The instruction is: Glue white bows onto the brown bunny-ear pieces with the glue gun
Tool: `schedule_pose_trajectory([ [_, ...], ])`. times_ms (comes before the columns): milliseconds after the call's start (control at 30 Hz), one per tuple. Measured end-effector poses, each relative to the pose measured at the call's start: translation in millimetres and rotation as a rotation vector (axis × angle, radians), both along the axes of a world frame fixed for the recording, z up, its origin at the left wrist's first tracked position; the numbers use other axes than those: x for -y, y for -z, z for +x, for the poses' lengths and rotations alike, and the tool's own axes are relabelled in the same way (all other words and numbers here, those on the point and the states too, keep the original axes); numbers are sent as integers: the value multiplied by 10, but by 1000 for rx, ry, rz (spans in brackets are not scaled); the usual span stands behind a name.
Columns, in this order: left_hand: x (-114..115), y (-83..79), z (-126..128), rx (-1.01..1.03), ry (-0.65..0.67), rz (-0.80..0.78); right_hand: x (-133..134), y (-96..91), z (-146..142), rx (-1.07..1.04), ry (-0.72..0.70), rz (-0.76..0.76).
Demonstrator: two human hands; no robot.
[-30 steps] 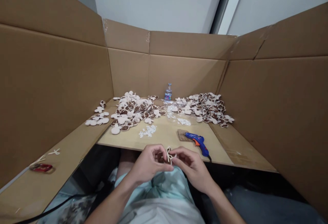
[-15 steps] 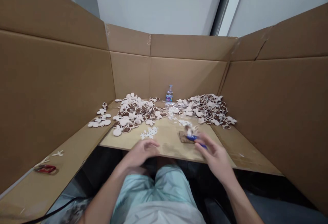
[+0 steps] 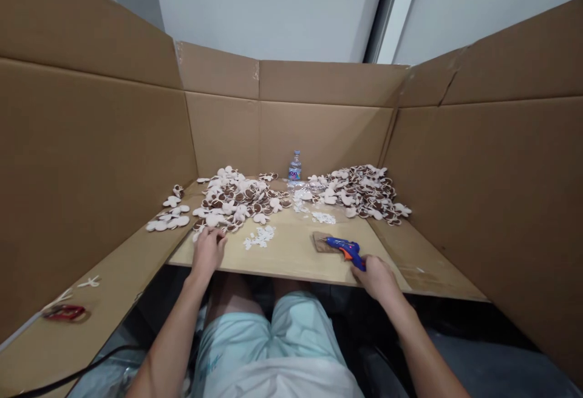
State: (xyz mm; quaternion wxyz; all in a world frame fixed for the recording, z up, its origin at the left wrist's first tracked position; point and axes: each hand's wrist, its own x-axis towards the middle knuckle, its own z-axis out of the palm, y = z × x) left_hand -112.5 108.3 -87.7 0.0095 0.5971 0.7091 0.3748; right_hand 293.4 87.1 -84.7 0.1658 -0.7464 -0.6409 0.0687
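Pale blue shorts (image 3: 237,343) fill the bottom of the view, just below the near edge of a wooden desk (image 3: 291,261). At 11 o'clock, the left hand (image 3: 208,252) rests at the front of the nearer pile, fingers curled down onto a cream cut-out piece (image 3: 197,236); whether it has hold of the piece cannot be told. At 1 o'clock, the right hand (image 3: 376,277) is half closed, its fingers (image 3: 359,267) against the blue-and-orange hot glue gun (image 3: 344,250), though any grip is unclear. The gun lies on a brown pad (image 3: 320,242). Small white cut-outs (image 3: 260,237) lie at 12 o'clock, and beyond them are heaps of cream-and-brown rounded pieces (image 3: 362,192) at 11 and 1 o'clock. A water bottle (image 3: 295,167) stands at 12 o'clock against a cardboard wall (image 3: 325,133).
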Motion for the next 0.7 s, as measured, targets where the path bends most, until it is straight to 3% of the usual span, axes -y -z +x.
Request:
schedule_pose_trajectory([
  [433,6,-59,-117,93,-161,12,-93,12,82,-334,7,61],
  [700,120,-166,12,293,-71,92,-89,-46,119,-469,11,134],
])
